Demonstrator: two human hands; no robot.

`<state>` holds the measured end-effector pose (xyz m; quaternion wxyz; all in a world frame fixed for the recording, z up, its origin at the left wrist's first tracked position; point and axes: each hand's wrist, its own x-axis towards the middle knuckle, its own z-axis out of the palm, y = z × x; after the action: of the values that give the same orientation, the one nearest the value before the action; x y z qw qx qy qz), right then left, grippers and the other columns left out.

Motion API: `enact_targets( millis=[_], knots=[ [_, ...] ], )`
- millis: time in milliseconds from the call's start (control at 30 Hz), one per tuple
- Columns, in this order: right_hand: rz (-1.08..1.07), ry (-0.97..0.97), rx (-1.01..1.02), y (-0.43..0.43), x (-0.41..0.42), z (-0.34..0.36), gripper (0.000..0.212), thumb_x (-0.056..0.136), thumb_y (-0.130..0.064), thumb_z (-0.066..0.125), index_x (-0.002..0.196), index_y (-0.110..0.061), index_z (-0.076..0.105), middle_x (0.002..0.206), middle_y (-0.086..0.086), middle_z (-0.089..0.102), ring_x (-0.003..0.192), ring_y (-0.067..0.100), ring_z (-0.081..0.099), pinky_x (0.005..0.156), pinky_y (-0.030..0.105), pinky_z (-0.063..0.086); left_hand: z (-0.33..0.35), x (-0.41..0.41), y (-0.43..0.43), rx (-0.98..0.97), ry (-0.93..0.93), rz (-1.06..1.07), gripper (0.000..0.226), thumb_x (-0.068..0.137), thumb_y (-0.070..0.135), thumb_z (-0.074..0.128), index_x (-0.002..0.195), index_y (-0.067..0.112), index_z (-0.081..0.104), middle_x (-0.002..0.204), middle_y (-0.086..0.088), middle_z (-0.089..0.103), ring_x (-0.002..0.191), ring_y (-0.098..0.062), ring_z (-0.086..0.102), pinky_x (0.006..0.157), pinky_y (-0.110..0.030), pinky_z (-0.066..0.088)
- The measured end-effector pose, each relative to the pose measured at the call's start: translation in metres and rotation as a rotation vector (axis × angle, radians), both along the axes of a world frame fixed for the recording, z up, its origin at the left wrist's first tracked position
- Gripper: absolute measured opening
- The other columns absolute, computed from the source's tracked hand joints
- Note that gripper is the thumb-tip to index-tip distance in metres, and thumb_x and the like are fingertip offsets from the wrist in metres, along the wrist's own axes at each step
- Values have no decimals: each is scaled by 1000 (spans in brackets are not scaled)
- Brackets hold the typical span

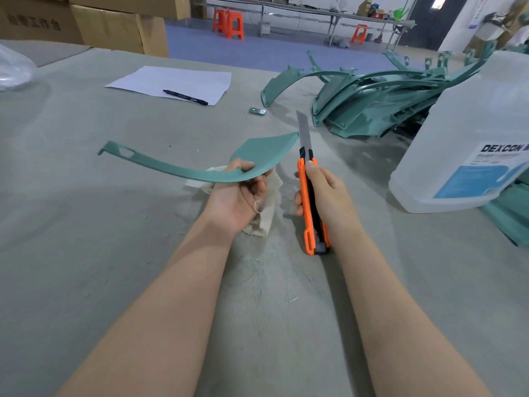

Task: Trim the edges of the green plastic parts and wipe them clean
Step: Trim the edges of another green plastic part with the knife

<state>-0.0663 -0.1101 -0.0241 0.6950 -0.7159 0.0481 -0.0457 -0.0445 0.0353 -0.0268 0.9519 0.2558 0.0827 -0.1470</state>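
With our left hand (243, 190) pinching the curved green plastic part (200, 170) above the rag (269, 202) and our right hand (326, 196) wrapped round the orange utility knife (310, 202), we'd shave its edge with light strokes away from our fingers.

Head camera looks forward-down, close over the table (86, 239).

The green part (200, 173) is matt plastic; the knife (310, 202) pairs glossy orange plastic with a dull metal blade; the rag (269, 204) is cloth; the counter (86, 224) looks rough, felt-like.
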Motion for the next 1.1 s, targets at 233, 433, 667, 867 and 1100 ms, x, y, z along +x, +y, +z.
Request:
enact_targets(
  millis=[233, 433, 667, 867, 1100],
  knots=[
    [-51, 8, 111, 24, 6, -2, 33, 101, -35, 48, 94, -5, 58, 48, 2, 57, 39, 14, 54, 42, 23, 48, -2, -1, -2, -35, -16, 57, 18, 94, 6, 44, 87, 3, 61, 68, -9, 64, 45, -7, 57, 50, -15, 52],
    [23, 24, 61, 9, 8, -1, 38, 101, -41, 45, 100, -9, 66, 58, 6, 61, 45, 15, 56, 47, 24, 49, 2, 3, 2, -38, 15, 29, 16, 92, 7, 46, 85, 4, 60, 66, -7, 64, 47, -7, 58, 51, -16, 53],
    [42, -9, 87, 9, 6, -2, 44, 101, -48, 39, 93, -15, 68, 57, 6, 60, 43, 17, 53, 44, 23, 45, 1, 3, 4, -68, 13, 16, 16, 93, 6, 44, 94, 1, 59, 67, -9, 64, 46, -7, 58, 50, -16, 52],
    [53, -16, 44, 9, 7, -2, 43, 101, -47, 42, 98, -12, 67, 57, 6, 61, 43, 17, 54, 43, 23, 46, 3, 1, 4, -58, 16, 24, 17, 93, 6, 44, 94, 1, 60, 65, -9, 65, 45, -7, 59, 48, -14, 51],
    [86, -16, 19, 8, 6, -2, 45, 100, -50, 42, 99, -12, 67, 58, 6, 62, 45, 17, 56, 45, 23, 47, 3, 1, 5, -67, 13, 50, 16, 92, 6, 45, 91, 1, 60, 64, -9, 66, 45, -7, 58, 45, -15, 50]
  ],
)
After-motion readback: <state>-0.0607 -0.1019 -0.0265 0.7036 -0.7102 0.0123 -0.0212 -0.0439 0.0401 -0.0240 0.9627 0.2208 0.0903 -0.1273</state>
